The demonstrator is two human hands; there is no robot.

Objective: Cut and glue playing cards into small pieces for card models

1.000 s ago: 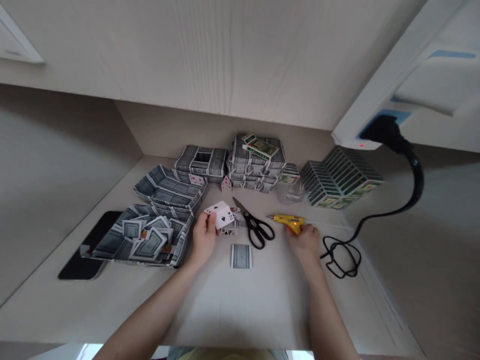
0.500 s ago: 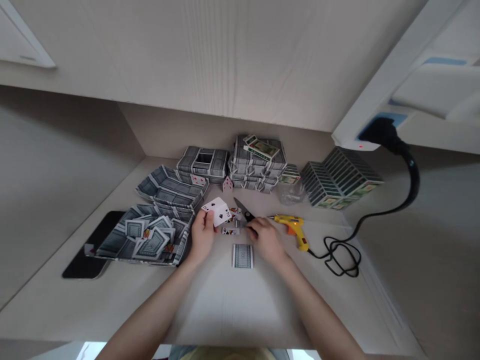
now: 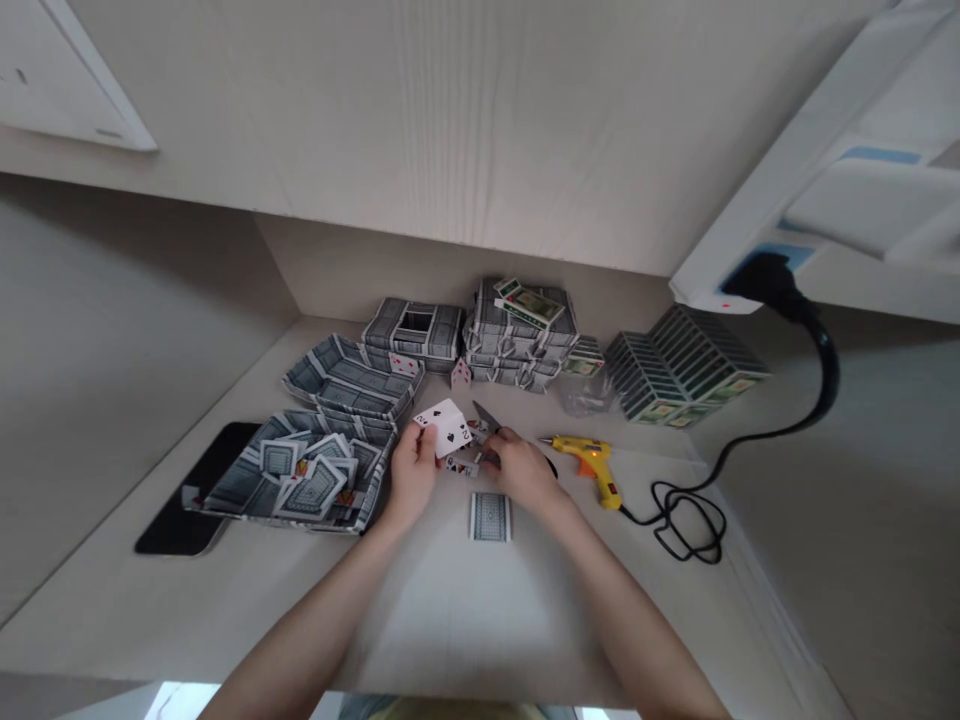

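Note:
My left hand (image 3: 412,468) pinches a white playing card, the two of spades (image 3: 444,428), held tilted above the table with its face up. My right hand (image 3: 523,470) lies over a pair of black-handled scissors (image 3: 487,416), whose blade points away to the upper left. Its fingers and thumb are curled together beside cut card pieces (image 3: 461,466); what is between them is hidden. Part of the black handle shows at the hand's right side. A small stack of cards (image 3: 490,518) lies back up on the table in front of the hands.
Left stands an open card-covered box (image 3: 247,490) holding loose cards, partly over a phone (image 3: 169,525). More card-covered boxes (image 3: 517,345) are at the back. A yellow glue gun (image 3: 592,462) with a black cord (image 3: 750,435) lies right, near stacked card packs (image 3: 660,375).
My right hand has shifted left over the scissors, from their handle toward the cut pieces and the held card. My left hand still holds the two of spades. The whole view has shifted slightly.

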